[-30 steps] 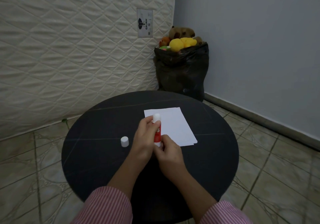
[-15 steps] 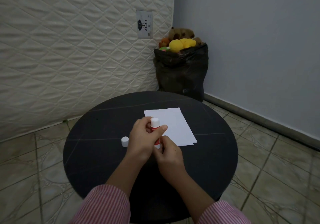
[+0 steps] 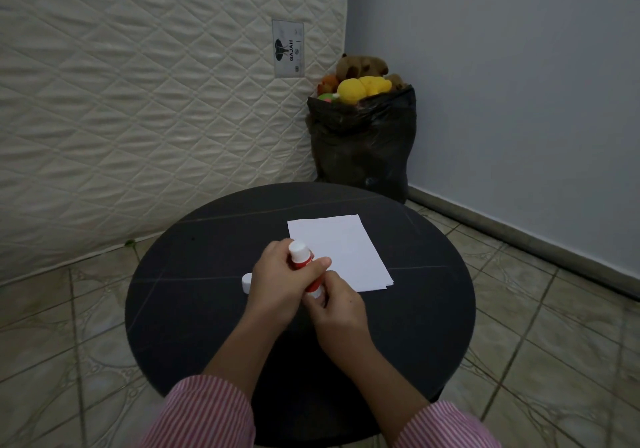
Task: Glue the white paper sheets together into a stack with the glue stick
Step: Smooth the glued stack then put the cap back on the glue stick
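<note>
A small stack of white paper sheets (image 3: 341, 252) lies on the round black table (image 3: 194, 309), right of centre. Above the table's middle I hold a red glue stick (image 3: 302, 261) with a white tip, tilted up and to the left. My left hand (image 3: 280, 285) grips its red body with the thumb across it. My right hand (image 3: 337, 312) pinches its white bottom end. The white cap (image 3: 246, 282) stands on the table just left of my left hand, partly hidden by it.
A quilted cream mattress (image 3: 138, 101) leans against the wall behind the table. A black bag (image 3: 363, 146) full of soft toys stands in the corner. The floor around is tiled.
My left hand has slid a little down and left on the glue stick, so more of its white tip shows. The right hand stays at the bottom end.
</note>
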